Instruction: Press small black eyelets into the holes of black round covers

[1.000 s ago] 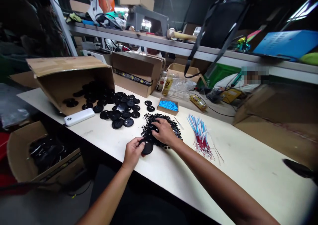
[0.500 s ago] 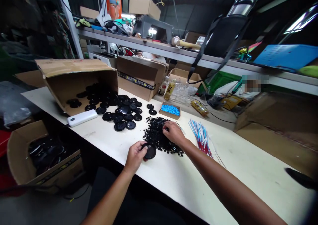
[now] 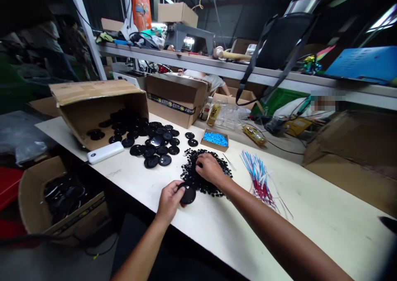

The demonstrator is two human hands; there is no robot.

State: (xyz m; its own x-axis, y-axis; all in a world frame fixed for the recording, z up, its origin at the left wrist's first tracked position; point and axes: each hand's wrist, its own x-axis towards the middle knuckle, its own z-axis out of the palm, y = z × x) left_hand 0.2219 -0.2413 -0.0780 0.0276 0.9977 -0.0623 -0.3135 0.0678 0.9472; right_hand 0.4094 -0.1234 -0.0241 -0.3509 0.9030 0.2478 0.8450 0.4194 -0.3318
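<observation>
Black disc [image 3: 187, 194] sat pinched in left hand [image 3: 170, 200] by near edge of workbench [image 3: 328, 215]. Right hand [image 3: 209, 168] curled over small black parts [image 3: 201, 184]; couldn't tell if gripping any. Box [image 3: 214, 147] of blue pieces [image 3: 215, 139] stood by far edge.

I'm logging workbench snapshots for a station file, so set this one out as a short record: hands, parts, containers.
Left hand: grips a round black disc by its edge
Right hand: at the pile of small black parts; any part held is hidden
Loose discs: black, spread from inside a tipped cardboard box onto the pale tabletop
Small tray: holds blue pieces, beyond the pile
Wire bundle: blue, white and red, right of the pile
</observation>
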